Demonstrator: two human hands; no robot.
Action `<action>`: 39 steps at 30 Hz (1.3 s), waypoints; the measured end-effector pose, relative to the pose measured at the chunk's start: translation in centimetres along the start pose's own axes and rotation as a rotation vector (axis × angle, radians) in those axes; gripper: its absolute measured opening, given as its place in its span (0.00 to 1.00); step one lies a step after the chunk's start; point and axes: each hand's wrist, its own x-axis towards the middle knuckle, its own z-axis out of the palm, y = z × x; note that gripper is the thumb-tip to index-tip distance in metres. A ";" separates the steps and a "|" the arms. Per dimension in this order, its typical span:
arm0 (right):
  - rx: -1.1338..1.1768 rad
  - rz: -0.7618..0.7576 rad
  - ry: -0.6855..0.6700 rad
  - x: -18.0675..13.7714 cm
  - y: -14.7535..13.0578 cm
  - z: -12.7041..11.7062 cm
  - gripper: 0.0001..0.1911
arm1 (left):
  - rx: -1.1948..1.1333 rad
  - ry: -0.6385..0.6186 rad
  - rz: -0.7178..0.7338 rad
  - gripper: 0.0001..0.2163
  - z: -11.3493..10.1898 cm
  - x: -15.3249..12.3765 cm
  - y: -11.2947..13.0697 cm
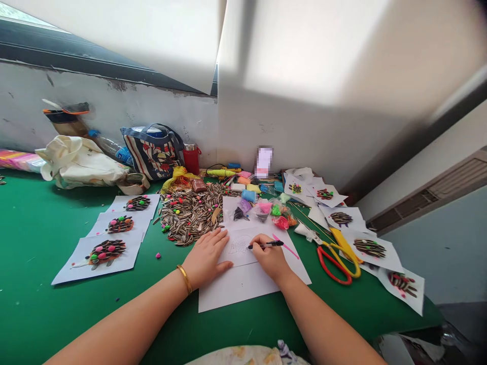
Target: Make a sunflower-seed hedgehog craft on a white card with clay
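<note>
My right hand [269, 257] is closed round a black pen [266, 245], its tip on a white sheet [243, 284] that carries a faint outline drawing [239, 247]. My left hand [206, 257] lies flat with fingers spread on the sheet's left side, a gold bangle [184, 279] on the wrist. Just beyond the sheet lies a heap of striped sunflower seeds [190, 213] on the green table [34, 253].
Three seed-and-clay pictures [108, 251] lie on sheets at left, several more [371, 248] at right. Yellow and red scissors [338, 256] rest right of the sheet. Small clay bags [266, 208], a red flask [192, 158], a striped bag [154, 152] and a cream tote [81, 162] line the wall.
</note>
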 end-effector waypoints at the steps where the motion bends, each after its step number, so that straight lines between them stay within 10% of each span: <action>1: 0.001 -0.006 -0.002 0.0 0.0 0.0 0.09 | 0.008 -0.002 0.000 0.32 0.0 0.0 0.0; 39: 0.025 -0.070 -0.054 -0.1 -0.2 0.2 0.09 | 0.042 0.050 0.017 0.32 0.3 -0.1 -0.1</action>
